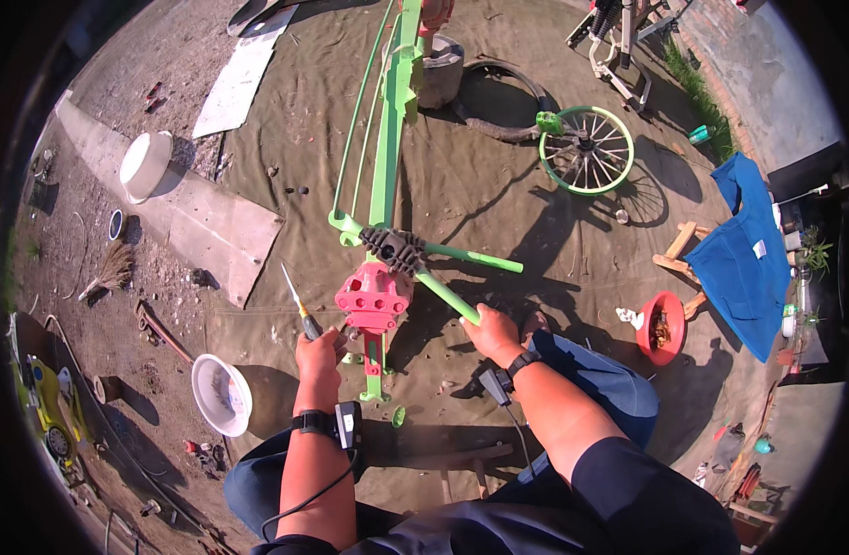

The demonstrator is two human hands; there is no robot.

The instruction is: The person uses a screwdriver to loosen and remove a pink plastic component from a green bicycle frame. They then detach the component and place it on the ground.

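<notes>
My left hand (320, 357) is closed round the handle of a screwdriver (308, 317), its long thin shaft pointing up and away to the left. On the other side, my right hand (492, 333) wraps round the near end of a green bar (448, 296). That bar runs to a dark ribbed metal part (394, 250) on a long green frame (387, 162). Below the ribbed part sits a red housing (374, 294) with several holes. A second green bar (475, 256) sticks out to the right.
A green spoked wheel (586, 150) and a black tyre (503, 100) lie farther off. White basins (223, 396) and a pipe wrench (163, 331) are to the left. On the right are a red bowl (662, 328) and a blue cloth (737, 254) over a wooden stool (681, 248).
</notes>
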